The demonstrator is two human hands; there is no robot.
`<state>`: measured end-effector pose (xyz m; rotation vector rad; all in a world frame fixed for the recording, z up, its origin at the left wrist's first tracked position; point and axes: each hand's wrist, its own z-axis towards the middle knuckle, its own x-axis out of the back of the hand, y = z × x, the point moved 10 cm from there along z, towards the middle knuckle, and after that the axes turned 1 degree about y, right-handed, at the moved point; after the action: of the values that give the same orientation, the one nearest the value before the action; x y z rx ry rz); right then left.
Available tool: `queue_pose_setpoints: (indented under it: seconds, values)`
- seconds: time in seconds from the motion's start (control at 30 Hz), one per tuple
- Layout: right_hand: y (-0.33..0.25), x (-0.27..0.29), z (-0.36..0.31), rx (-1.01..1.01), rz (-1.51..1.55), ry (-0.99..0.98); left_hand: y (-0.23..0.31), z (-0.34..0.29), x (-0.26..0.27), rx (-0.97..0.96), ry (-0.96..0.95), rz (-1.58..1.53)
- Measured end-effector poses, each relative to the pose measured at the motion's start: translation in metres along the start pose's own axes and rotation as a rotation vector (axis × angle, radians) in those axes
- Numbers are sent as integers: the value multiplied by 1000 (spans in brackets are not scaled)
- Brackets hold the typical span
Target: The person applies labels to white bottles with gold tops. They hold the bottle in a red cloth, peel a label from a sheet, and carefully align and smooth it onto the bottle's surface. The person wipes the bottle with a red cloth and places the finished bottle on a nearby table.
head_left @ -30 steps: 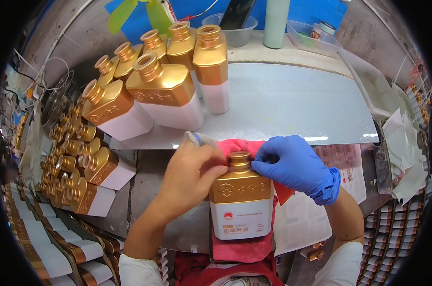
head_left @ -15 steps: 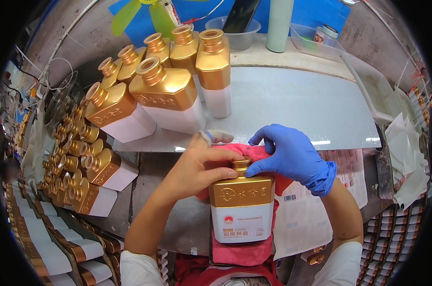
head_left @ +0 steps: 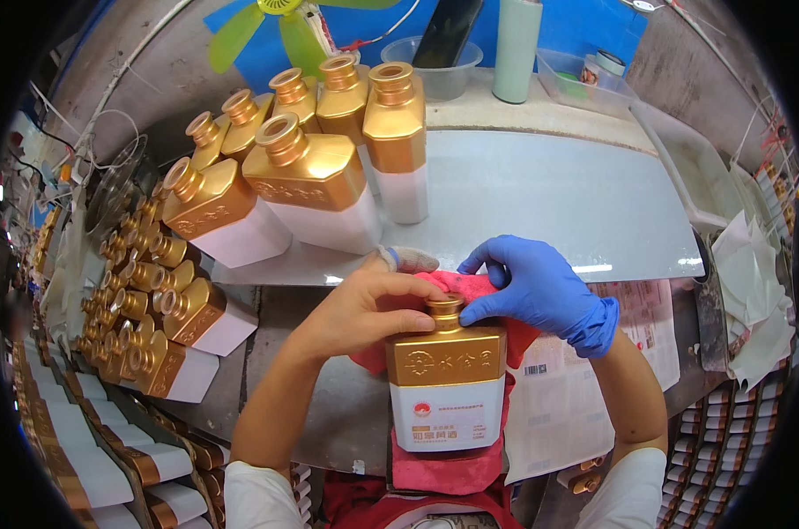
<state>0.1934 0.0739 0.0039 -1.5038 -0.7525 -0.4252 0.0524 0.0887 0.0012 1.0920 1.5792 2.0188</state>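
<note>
In front of me a white bottle with a gold shoulder and neck rests on a pink cloth. Its printed face is toward me. My left hand is closed on the bottle's neck, thumb and forefinger pressing its left side; a pale finger covering shows on that hand. From the right, my right hand, in a blue glove, holds the same neck with thumb and bent fingers. Part of the cloth bunches behind the bottle, between the hands.
Several matching bottles stand on a grey sheet beyond my hands. More bottles crowd the left, with racks of them low on both sides. A green fan, tumbler and bowl sit at the back; printed paper lies right.
The view has shifted slightly, so the background sits a little lower. Both hands stay at the bottle's neck, and the bottle is turned or tilted only a little.
</note>
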Motion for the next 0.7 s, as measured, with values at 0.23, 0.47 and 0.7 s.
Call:
queue_pose_setpoints:
  seconds: [0.23,0.47,0.7]
  values:
    - [-7,1,-5,-15,-67,43,0,1,-2,10,-23,-50]
    - [3,0,-4,-34,33,21,-7,4,-5,29,-101,-84]
    - [8,0,-4,-39,221,-57,-4,5,-2,-24,-174,-108]
